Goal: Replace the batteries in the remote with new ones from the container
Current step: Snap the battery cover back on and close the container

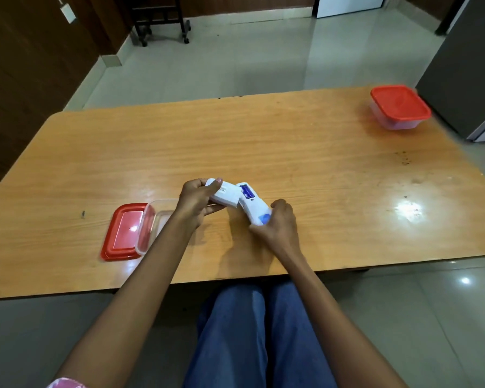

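Person seated at wooden table [291,152], both hands over its near middle. Left hand [196,203] grips white cover [225,196], thumb on top, fingers curled under it. Right hand [277,222] wraps the near end of the white remote [251,204], fingers curled round it. Remote is held just above the table, back side up and angled away to the left. Its battery bay is open, with a blue battery [247,191] showing inside. Cover's right edge meets the remote beside the open bay; can't tell if it's hooked on or only touching. Clear container [154,219] sits open on the table just left of the left forearm, which hides part of it; contents can't be made out. Red lid [123,231] lies flat beside it on the left, touching the container's side. Second container [401,110], clear with its red lid on, sits at the far right corner, well apart from the hands. Blue trousers [252,331] show below the table edge.
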